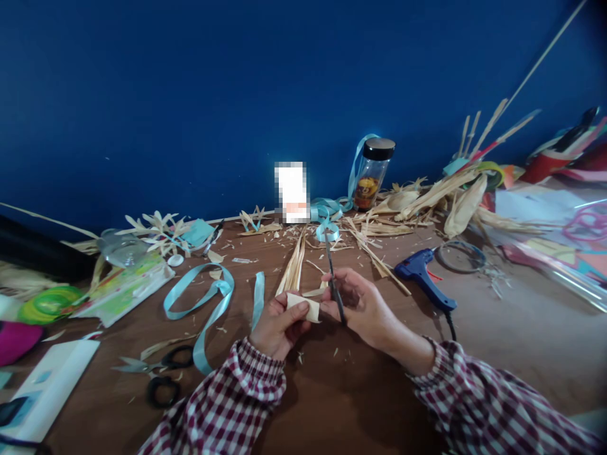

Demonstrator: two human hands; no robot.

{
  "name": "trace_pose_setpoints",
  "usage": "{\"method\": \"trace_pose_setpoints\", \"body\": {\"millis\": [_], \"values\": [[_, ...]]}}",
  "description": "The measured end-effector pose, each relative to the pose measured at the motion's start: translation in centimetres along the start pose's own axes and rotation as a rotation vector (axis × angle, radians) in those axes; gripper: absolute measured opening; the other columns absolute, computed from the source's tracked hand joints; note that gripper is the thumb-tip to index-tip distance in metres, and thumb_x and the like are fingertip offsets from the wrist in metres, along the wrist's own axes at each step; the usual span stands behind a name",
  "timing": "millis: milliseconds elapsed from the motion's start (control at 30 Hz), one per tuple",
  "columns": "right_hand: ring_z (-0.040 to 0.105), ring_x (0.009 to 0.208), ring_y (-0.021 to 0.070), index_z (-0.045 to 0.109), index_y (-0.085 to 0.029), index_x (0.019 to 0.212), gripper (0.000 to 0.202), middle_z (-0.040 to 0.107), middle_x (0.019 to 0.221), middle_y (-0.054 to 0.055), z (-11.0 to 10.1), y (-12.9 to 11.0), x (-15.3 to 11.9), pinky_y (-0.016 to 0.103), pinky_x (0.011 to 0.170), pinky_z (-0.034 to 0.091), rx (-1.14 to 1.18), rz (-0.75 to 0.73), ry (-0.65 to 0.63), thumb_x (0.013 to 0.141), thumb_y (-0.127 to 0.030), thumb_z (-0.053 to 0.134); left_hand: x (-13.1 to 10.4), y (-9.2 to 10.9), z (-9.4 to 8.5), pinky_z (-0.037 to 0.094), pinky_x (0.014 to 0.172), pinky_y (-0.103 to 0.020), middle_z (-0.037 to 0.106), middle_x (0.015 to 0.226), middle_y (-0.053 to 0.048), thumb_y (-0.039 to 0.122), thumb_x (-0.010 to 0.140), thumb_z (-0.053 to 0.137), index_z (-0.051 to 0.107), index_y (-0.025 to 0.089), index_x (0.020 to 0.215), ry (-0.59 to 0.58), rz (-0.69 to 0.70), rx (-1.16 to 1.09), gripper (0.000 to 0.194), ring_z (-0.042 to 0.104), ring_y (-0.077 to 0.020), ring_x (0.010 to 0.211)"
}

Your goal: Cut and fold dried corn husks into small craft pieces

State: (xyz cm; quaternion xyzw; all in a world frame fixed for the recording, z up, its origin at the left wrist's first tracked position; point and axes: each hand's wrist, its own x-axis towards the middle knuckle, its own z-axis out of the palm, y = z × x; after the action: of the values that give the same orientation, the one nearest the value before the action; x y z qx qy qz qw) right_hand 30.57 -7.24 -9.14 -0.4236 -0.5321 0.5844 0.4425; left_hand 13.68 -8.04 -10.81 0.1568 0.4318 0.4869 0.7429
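Observation:
A small cream piece of corn husk (303,308) is pinched between the thumb and fingers of my left hand (279,322). My right hand (363,309) is closed around a slim dark pointed tool (336,292), its narrow end directed away from me; the exact kind is unclear. The right fingertips are close beside the husk's right edge. Just beyond my left hand lies a bundle of husk strips (293,265). A short piece of light-blue ribbon (258,298) is to its left. Black-handled scissors (161,373) lie spread apart near my left sleeve.
Longer blue ribbon (227,297) curls at left. A blue glue gun (427,278) and a roll of tape (461,256) are at right. A black-lidded jar (374,174) stands by the blue wall. Dried husks (431,196) and scraps cover the back; a white power strip (57,385) is front left.

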Motion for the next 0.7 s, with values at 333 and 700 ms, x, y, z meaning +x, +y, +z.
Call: {"method": "trace_pose_setpoints", "body": {"millis": [333,700], "values": [[0.06,0.073,0.0143,0.052,-0.02,0.102,0.04,0.063,0.079,0.001,-0.1,0.6,0.2,0.025,0.064,0.048,-0.038,0.001,0.007,0.068,-0.025,0.073,0.0,0.0,-0.1,0.052,0.043,-0.014,0.067,0.062,0.0,0.014,0.052,0.084,0.06,0.014,0.075,-0.042,0.025,0.012,0.033,0.063,-0.0099,0.051],[0.05,0.061,0.0088,0.056,-0.017,0.102,0.044,0.058,0.075,0.0,-1.5,-2.3,-0.7,0.019,0.053,0.038,0.073,0.175,-0.446,0.074,-0.049,0.066,0.0,2.7,-0.3,0.05,0.04,-0.013,0.064,0.055,0.003,0.007,0.056,0.079,0.057,0.015,0.072,0.121,0.143,-0.052,0.028,0.059,-0.0075,0.042]]}}
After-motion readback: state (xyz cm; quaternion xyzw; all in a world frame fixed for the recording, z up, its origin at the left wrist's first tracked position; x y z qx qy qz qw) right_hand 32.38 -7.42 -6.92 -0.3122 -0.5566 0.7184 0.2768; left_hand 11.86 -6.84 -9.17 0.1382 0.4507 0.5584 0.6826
